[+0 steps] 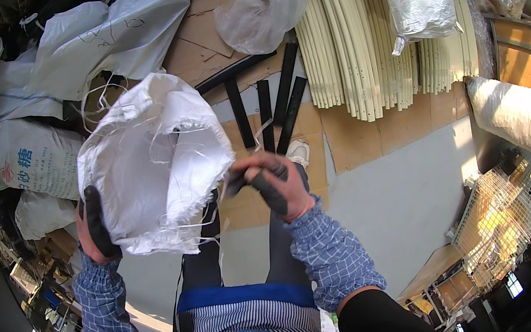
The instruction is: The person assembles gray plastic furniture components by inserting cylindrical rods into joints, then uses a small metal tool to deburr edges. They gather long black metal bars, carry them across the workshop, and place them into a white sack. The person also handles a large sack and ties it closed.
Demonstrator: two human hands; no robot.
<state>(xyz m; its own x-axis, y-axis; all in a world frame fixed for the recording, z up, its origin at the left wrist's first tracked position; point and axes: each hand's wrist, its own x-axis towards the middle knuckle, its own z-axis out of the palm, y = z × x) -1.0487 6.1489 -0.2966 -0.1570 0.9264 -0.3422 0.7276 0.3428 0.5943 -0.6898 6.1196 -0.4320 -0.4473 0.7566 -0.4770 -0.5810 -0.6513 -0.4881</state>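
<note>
A white woven sack hangs in front of me with its mouth spread wide. Loose threads trail from its frayed rim. My left hand, in a work glove with dark fingers, grips the sack's left edge. At the sack's right edge is my right hand, its gloved fingers curled together. Those fingertips are slightly blurred, and what they pinch, if anything, cannot be made out. A thin strand rises just above this hand.
Several black bars lie on cardboard beyond the sack. Bundled cream strips are stacked at the far right. Filled sacks crowd the left. A stuffed white sack and a wire cage stand right.
</note>
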